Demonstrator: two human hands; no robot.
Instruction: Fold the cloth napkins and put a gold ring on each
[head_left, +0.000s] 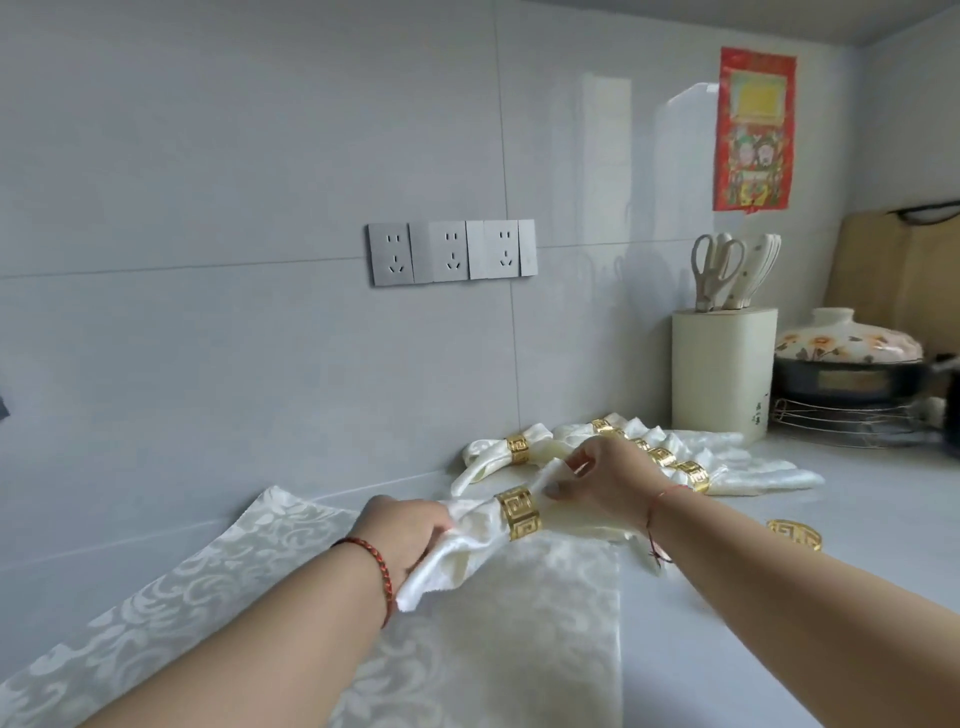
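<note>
A gathered white napkin runs through a gold ring above the counter. My left hand grips the napkin's left end, its corner hanging down. My right hand pinches the napkin's upper right end just past the ring. Behind my right hand lie several ringed napkins in a row toward the wall. A loose gold ring sits on the counter to the right. A flat white patterned napkin lies spread under my arms.
A cream knife block with scissors stands at the back right. Beside it a flowered lid rests on a dark pot on a wire rack. A wooden board leans in the corner. Sockets are on the tiled wall.
</note>
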